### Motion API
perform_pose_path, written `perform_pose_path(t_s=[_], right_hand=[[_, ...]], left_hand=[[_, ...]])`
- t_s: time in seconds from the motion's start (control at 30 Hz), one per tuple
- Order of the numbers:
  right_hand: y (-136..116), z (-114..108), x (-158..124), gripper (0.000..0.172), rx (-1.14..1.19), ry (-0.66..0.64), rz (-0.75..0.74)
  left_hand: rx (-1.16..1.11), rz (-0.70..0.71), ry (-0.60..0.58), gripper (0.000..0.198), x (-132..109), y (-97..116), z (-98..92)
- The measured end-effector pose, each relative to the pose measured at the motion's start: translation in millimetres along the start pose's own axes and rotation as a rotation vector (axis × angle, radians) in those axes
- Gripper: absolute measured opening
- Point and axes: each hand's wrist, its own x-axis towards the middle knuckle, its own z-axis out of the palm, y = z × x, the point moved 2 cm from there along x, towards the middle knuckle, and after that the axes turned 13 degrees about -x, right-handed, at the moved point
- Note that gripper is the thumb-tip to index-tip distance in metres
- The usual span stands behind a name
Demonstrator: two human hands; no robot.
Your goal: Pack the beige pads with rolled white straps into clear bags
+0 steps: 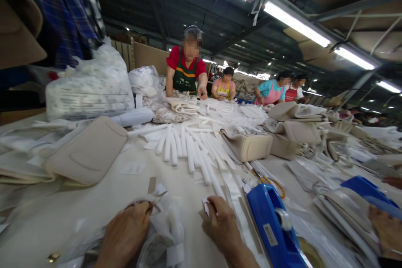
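Low in the view, my left hand (127, 230) is closed on the end of a beige strap-like piece (140, 202), with clear plastic and rolled white material bunched beside and under it. Small tabs, one brown (152, 185) and one white, stick up just past its fingertips. To the right, my right hand (222, 224) pinches a small white piece (206, 207) between thumb and fingers; its exact kind is unclear. Right of that hand stands a blue tape dispenser (270, 222), with long white strips (234, 201) lying between the two.
White rolled tubes (191, 146) fan across the table's middle. Beige bag-like pieces (89, 150) lie left and right. Orange-handled scissors (270, 182) sit behind the dispenser. A co-worker's hand (386, 230) rests at far right; several people work opposite. A stuffed plastic sack (91, 88) stands back left.
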Motion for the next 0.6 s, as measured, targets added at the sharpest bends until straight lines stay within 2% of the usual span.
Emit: perform_pose_path(t_s=[0.1,0.2,0.4,0.6], right_hand=[[41,-14,8,0.029,-0.239,0.048,0.164],[62,-16,21,0.029,-0.409,0.037,0.244],[65,0,36,0.031,-0.565,-0.023,0.215],[65,0,39,0.035,-0.583,-0.041,0.178]], left_hand=[[0.014,0.012,-0.013,0.038,1,-1,2.5],[0.032,0.021,-0.022,0.040,0,-1,2.6],[0.046,0.034,-0.001,0.041,3,-2,5.4],[-0.004,0.025,-0.001,0.043,3,-2,4.5]])
